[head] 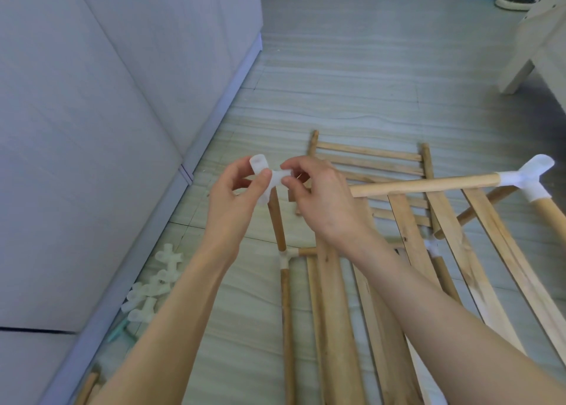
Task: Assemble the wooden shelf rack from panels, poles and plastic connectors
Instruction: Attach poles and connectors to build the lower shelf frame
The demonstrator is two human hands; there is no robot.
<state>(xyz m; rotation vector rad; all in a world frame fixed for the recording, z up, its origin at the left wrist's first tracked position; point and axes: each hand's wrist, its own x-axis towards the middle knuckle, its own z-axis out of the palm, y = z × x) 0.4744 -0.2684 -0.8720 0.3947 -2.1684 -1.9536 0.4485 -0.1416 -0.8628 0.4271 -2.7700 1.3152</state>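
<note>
Your left hand [235, 196] and right hand [321, 202] are bare: no gloves, rings or watch. Both forearms are uncovered to the frame edge, no sleeves showing.

Head view looks down, close over hands [275, 196].

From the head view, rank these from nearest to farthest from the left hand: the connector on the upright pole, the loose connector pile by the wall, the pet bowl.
1. Connector on the upright pole: pinched by the left hand itself.
2. Loose connector pile: on the floor lower left, by the wall.
3. Pet bowl: far top right.
</note>
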